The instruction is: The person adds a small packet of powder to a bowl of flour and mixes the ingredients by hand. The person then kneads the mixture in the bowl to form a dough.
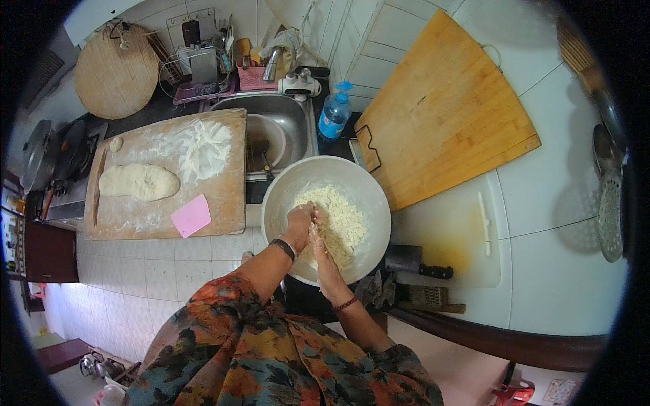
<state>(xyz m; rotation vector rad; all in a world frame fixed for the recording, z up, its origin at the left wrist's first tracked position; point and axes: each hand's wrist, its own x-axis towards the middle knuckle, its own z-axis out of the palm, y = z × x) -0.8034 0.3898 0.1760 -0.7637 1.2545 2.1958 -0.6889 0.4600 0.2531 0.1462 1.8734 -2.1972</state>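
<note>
My left hand [300,222] and my right hand [325,261] meet inside a large white bowl [377,218]. The bowl holds crumbly pale dough [345,213], loose in small clumps. Fingers of the left hand curl down towards the crumbs. My right hand is held on edge, its straightened fingers against the left, with bits of dough stuck to them. Whether any dough is pressed between the palms is hidden. To the left, a floured wooden board [223,203] carries a long lump of dough [139,181], a small dough ball [116,144] and a pink dough scraper [191,215].
A steel sink [299,122] with a basin [277,132] in it lies behind the floured board. A blue pump bottle [334,114] stands behind the bowl. A large cutting board [447,116] leans at the right. A cleaver [403,259] and a grater [429,294] lie near the bowl.
</note>
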